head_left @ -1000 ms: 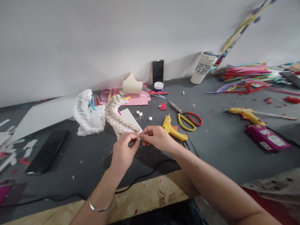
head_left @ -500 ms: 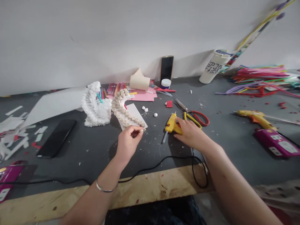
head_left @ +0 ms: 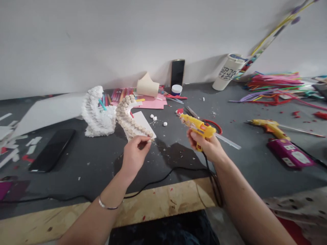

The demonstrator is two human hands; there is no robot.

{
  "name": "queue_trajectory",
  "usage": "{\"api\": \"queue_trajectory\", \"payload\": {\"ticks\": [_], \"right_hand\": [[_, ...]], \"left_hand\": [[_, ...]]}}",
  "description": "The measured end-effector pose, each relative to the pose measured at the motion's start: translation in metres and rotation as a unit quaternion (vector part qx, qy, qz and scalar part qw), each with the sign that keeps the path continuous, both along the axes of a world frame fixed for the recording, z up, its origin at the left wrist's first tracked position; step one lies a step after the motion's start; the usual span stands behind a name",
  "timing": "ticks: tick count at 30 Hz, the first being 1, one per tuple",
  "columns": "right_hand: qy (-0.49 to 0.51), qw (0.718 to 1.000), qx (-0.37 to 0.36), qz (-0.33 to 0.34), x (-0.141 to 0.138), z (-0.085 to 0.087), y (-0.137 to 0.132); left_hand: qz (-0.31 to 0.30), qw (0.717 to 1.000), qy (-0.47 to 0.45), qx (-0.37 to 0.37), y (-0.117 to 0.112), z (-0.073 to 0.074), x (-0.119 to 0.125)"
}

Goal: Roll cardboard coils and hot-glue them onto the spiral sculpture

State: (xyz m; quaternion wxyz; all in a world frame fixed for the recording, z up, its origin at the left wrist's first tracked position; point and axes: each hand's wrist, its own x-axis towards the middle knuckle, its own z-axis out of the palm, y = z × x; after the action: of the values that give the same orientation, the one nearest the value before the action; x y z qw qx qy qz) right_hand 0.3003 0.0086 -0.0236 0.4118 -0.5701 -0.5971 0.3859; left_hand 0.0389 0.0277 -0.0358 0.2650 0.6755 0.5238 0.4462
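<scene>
The left hand [head_left: 133,156], at lower centre, has its thumb and fingers drawn together in a pinch at the lower end of a curved form [head_left: 129,117]. Whether a small piece is held in the pinch cannot be confirmed from this view. The right hand [head_left: 204,147] is closed around the grip of a yellow hot glue gun [head_left: 198,127], raised above the counter [head_left: 76,190] right of centre. The nozzle points to the upper left, a clear glue stick [head_left: 228,141] projects from the rear, and a black power cord [head_left: 208,166] hangs below.

The curved form rests on a white card [head_left: 144,124] at centre, just beside a white tufted sculpture [head_left: 98,114]. Round beige discs [head_left: 125,109] line the form from its upper end to its lower end by the left hand. Small white pieces [head_left: 165,124] lie loose on the counter to the right of the card.
</scene>
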Motion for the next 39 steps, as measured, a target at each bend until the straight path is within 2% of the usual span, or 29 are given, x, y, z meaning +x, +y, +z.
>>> {"api": "queue_trajectory", "payload": {"ticks": [2,4,8,13,17,23,29,39], "right_hand": [[0.064,0.995,-0.041,0.059,-0.008,0.002,-0.007],[0.066,0.992,-0.066,0.087,-0.016,0.002,-0.014],[0.007,0.993,-0.062,0.104,-0.026,0.000,-0.022],[-0.076,0.987,-0.047,0.134,-0.031,0.002,-0.024],[-0.133,0.981,-0.027,0.139,-0.035,0.005,-0.024],[-0.169,0.977,-0.035,0.127,-0.039,0.004,-0.025],[-0.185,0.975,-0.010,0.122,-0.038,0.004,-0.024],[-0.192,0.973,-0.011,0.124,-0.039,0.004,-0.024]], "left_hand": [[0.000,1.000,-0.004,-0.002,-0.001,0.000,0.002],[0.008,1.000,-0.005,-0.014,-0.002,0.000,0.003],[0.025,0.999,-0.021,-0.041,-0.002,0.000,0.004],[0.025,0.999,-0.029,-0.030,-0.002,-0.001,0.004],[0.014,1.000,-0.013,-0.019,-0.005,0.002,0.003],[-0.002,1.000,-0.028,-0.006,-0.008,0.004,0.005],[-0.010,1.000,-0.027,-0.010,-0.008,0.002,0.007],[-0.015,1.000,-0.022,-0.012,-0.008,0.002,0.006]]}}
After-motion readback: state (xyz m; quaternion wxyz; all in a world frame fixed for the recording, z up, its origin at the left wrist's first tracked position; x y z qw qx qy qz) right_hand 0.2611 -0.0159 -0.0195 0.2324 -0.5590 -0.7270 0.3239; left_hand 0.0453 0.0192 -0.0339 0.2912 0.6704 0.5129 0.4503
